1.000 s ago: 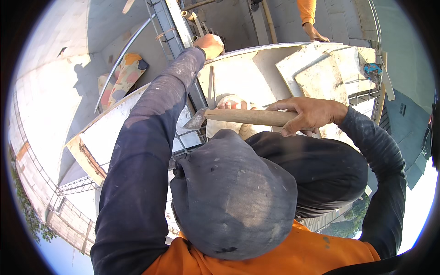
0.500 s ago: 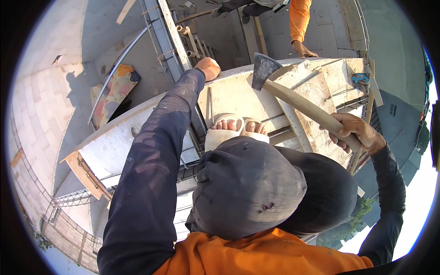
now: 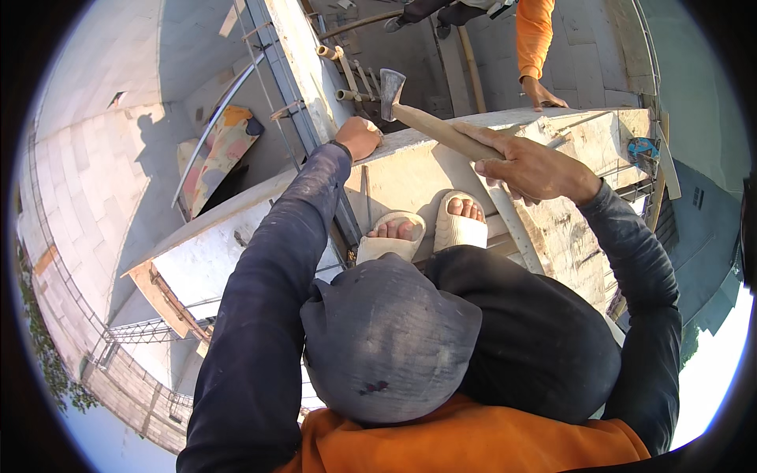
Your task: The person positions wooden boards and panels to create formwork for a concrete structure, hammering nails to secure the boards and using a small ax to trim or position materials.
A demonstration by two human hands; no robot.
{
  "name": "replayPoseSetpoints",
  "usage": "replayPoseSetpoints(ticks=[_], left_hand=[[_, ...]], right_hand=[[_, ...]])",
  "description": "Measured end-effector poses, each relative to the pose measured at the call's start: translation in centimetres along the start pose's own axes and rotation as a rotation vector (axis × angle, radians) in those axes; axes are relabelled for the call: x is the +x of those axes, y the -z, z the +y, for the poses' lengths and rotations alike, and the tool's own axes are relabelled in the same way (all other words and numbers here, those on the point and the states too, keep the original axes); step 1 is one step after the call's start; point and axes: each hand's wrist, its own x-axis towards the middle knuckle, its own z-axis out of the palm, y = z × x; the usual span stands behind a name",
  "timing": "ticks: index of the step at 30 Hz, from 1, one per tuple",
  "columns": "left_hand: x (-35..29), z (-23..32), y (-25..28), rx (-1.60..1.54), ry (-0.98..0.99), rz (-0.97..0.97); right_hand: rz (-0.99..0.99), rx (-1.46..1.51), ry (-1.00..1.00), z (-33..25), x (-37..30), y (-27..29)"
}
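My right hand [image 3: 540, 167] grips a hatchet by its pale wooden handle [image 3: 441, 132]. The dark metal head [image 3: 390, 93] of this hatchet is up near my left hand, over the far edge of the wooden form. My left hand [image 3: 360, 137] is closed in a fist at the top edge of the long formwork board [image 3: 426, 146], beside a tall pale wooden post [image 3: 300, 59]. Whatever the left fingers hold is hidden. Both my feet, in cream sandals [image 3: 461, 223], stand inside the form.
Across the board, a co-worker's hand [image 3: 542, 93] with an orange sleeve rests on the far edge. Loose planks [image 3: 568, 221] and steel bars lie at the right. A ladder-like wooden frame [image 3: 351, 75] stands beyond the post. A patterned cloth-like sheet [image 3: 225, 150] leans at the left.
My right hand has swung inward and away from me, bringing the hatchet head left toward my left hand. My right foot has shifted right. The left hand stays at the board's edge.
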Motion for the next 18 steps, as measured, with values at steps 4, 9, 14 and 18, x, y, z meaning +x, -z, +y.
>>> replayPoseSetpoints(ticks=[4,9,14,18], left_hand=[[-0.7,-0.4,0.3,0.003,0.03,0.02],[-0.8,0.0,0.3,-0.012,0.002,-0.001],[-0.8,0.0,0.6,-0.042,0.048,0.006],[-0.9,0.8,0.4,-0.037,0.055,0.024]], right_hand=[[-0.164,0.004,-0.135,-2.9,1.7,1.3],[-0.184,0.023,-0.127,-1.7,3.5,1.4],[-0.181,0.031,-0.083,-1.0,4.6,1.4],[-0.206,-0.003,-0.109,-1.4,4.5,2.5]])
